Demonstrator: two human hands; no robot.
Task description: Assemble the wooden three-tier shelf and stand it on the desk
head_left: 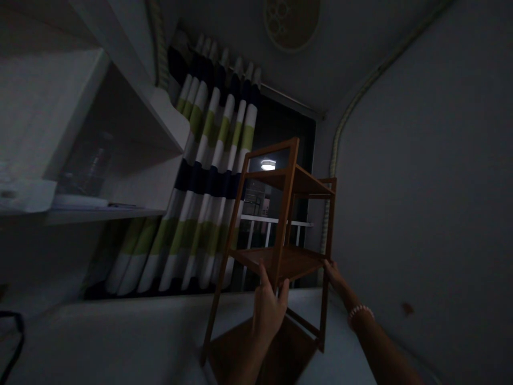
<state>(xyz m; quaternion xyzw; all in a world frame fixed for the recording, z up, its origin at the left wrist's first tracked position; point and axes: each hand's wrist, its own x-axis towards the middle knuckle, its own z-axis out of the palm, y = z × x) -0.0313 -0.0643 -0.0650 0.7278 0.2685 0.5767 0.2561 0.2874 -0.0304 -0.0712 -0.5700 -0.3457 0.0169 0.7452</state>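
With your left hand (269, 313) and right hand (333, 275) fingers wrapped round posts of the wooden rack (300, 182), hold it level and steady.

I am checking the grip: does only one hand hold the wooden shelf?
No, the left hand grips the front post of the wooden shelf and the right hand holds its right edge.

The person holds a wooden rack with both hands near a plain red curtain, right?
Not quite. The head view shows the curtain striped white, green and dark blue, not plain red. The rest stands: the left hand and the right hand both hold the wooden rack.
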